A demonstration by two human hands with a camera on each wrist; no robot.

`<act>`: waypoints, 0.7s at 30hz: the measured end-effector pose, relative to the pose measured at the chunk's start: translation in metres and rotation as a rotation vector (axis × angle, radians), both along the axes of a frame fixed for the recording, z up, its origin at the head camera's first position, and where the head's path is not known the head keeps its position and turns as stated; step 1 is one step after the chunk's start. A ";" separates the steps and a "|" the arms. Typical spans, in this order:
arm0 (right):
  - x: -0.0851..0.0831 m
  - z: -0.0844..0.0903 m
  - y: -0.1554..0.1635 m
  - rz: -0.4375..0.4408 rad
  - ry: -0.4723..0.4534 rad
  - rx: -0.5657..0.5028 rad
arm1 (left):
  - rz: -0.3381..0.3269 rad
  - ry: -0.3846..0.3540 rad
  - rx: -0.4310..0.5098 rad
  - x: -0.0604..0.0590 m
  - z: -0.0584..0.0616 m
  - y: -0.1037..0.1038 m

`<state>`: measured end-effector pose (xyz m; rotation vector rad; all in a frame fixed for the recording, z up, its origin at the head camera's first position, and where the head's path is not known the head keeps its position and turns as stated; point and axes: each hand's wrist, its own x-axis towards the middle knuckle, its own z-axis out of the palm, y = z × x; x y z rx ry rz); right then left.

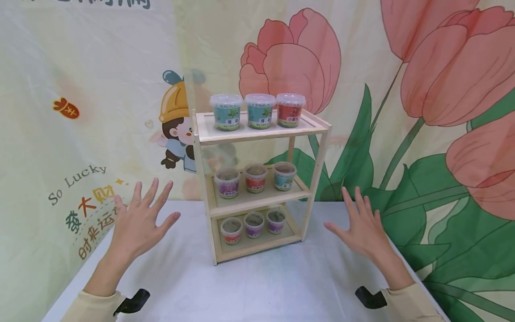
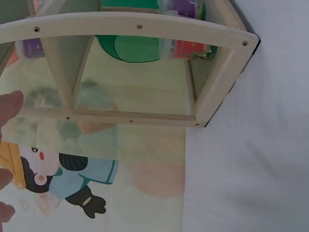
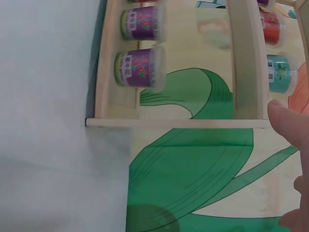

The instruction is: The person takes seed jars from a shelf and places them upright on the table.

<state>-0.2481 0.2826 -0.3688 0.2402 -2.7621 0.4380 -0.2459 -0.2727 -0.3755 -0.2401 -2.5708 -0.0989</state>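
Beside pale wooden three-tier shelf [image 1: 257, 134]: left hand [image 1: 138, 223], right hand [image 1: 364, 230], fingers spread, empty.

Pale wooden shelf [image 1: 257, 134], pink-tulip backdrop [image 1: 442, 67]

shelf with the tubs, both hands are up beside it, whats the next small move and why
Probably bring both hands inward to the side posts of the shelf. The left hand and right hand hover open on either side of it, fingers spread, palms turned toward it, touching nothing. The tubs stand loose on all three levels, so a level, two-sided hold seems safest.
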 end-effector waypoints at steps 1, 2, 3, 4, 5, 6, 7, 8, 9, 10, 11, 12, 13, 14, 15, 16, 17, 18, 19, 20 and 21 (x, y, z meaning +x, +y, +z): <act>-0.001 0.001 -0.001 0.005 -0.003 -0.018 | -0.008 0.000 0.009 0.000 0.001 0.001; -0.002 0.002 -0.002 0.010 -0.006 -0.036 | -0.013 -0.002 0.017 0.000 0.002 0.003; -0.002 0.003 -0.003 0.016 -0.011 -0.053 | -0.020 -0.004 0.028 0.000 0.002 0.004; -0.003 0.004 -0.003 0.025 -0.015 -0.073 | -0.028 -0.005 0.039 0.000 0.002 0.005; -0.004 0.005 -0.004 0.032 -0.018 -0.088 | -0.033 -0.007 0.048 0.001 0.002 0.006; -0.004 0.005 -0.004 0.038 -0.020 -0.100 | -0.038 -0.008 0.058 0.001 0.001 0.007; -0.005 0.004 -0.004 0.043 -0.024 -0.110 | -0.044 -0.008 0.067 0.002 0.001 0.008; -0.005 0.004 -0.005 0.046 -0.025 -0.116 | -0.050 -0.005 0.078 0.003 0.000 0.009; -0.005 0.004 -0.005 0.049 -0.026 -0.123 | -0.058 -0.001 0.092 0.004 0.000 0.010; -0.006 0.004 -0.005 0.050 -0.028 -0.130 | -0.066 0.004 0.108 0.005 0.000 0.012; -0.007 0.003 -0.005 0.049 -0.034 -0.135 | -0.074 0.008 0.124 0.005 -0.001 0.013; -0.008 0.003 -0.006 0.050 -0.038 -0.144 | -0.081 0.011 0.140 0.005 -0.002 0.014; -0.009 0.003 -0.006 0.052 -0.042 -0.156 | -0.089 0.014 0.155 0.005 -0.002 0.016; -0.010 0.003 -0.007 0.054 -0.046 -0.167 | -0.097 0.015 0.171 0.005 -0.004 0.017; -0.011 0.002 -0.007 0.058 -0.050 -0.182 | -0.105 0.015 0.188 0.005 -0.005 0.019; -0.012 0.002 -0.008 0.061 -0.053 -0.193 | -0.114 0.014 0.206 0.005 -0.006 0.021; -0.013 0.002 -0.008 0.062 -0.055 -0.203 | -0.122 0.015 0.223 0.004 -0.007 0.023; -0.014 0.002 -0.009 0.064 -0.052 -0.212 | -0.132 0.017 0.240 0.004 -0.008 0.026; -0.014 0.003 -0.009 0.067 -0.048 -0.220 | -0.142 0.019 0.258 0.004 -0.009 0.028; -0.015 0.003 -0.009 0.070 -0.044 -0.228 | -0.152 0.025 0.272 0.004 -0.009 0.031; -0.016 0.004 -0.010 0.072 -0.040 -0.238 | -0.159 0.030 0.286 0.004 -0.009 0.034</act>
